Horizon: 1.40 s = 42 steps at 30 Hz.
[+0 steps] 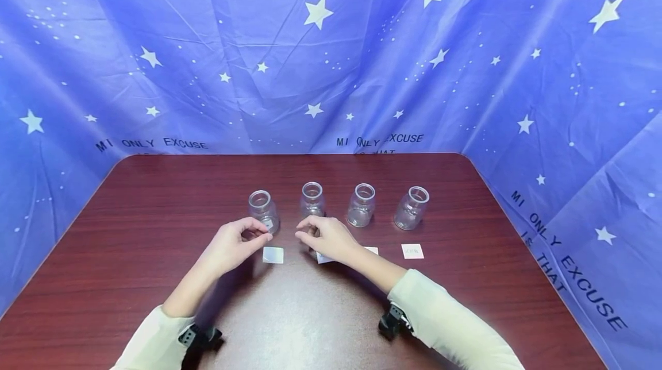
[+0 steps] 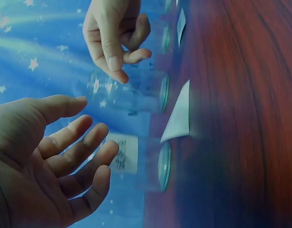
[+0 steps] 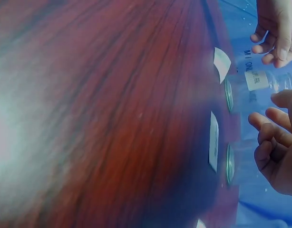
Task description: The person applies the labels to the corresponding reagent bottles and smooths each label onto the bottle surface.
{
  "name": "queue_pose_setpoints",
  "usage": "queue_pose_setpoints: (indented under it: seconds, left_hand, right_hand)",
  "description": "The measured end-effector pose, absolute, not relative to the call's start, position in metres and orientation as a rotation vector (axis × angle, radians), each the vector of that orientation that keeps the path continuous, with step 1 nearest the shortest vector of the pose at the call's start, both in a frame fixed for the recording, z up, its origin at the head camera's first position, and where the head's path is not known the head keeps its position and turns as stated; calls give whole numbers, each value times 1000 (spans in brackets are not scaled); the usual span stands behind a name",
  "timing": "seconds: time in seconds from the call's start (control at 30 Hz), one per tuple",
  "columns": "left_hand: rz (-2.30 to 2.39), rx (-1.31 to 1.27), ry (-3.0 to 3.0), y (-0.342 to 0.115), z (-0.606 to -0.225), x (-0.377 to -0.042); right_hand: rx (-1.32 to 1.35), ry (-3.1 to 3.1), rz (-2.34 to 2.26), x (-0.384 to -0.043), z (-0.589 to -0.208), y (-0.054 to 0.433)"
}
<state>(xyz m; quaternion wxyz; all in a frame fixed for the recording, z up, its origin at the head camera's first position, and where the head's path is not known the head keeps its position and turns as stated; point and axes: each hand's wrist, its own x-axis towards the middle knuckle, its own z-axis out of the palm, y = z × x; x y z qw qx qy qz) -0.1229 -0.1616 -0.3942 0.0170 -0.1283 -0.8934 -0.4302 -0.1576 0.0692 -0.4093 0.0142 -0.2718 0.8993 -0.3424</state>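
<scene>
The leftmost small glass jar (image 1: 260, 203) carries a white label (image 3: 256, 80) with dark printed characters on its side. My left hand (image 1: 240, 243) is beside this jar, its fingers loosely bent with nothing between them; in the left wrist view the left hand (image 2: 60, 152) has thumb and fingers apart. Just right of it, my right hand (image 1: 328, 238) hovers in front of the second jar (image 1: 312, 197), also holding nothing. A curled white paper piece (image 1: 273, 255) lies before the first jar. Another paper piece (image 1: 323, 258) is partly hidden under the right hand.
Two more glass jars stand to the right, a third jar (image 1: 361, 206) and a fourth jar (image 1: 411, 209). A paper piece (image 1: 371, 250) shows behind the right wrist, and a marked paper piece (image 1: 412, 251) lies before the fourth jar. A blue star-patterned curtain (image 1: 289, 83) surrounds the dark red table (image 1: 170, 197).
</scene>
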Motion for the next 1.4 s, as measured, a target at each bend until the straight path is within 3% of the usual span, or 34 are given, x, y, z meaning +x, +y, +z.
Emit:
queue_pose_setpoints:
  seconds: [0.63, 1.4]
  left_hand:
    - [-1165, -705, -2886, -108, -406, -130]
    - [-666, -715, -3021, -70, -418, -133]
  right_hand:
    - [-856, 2811, -797, -146, -414, 119]
    - [-868, 2877, -568, -144, -422, 136]
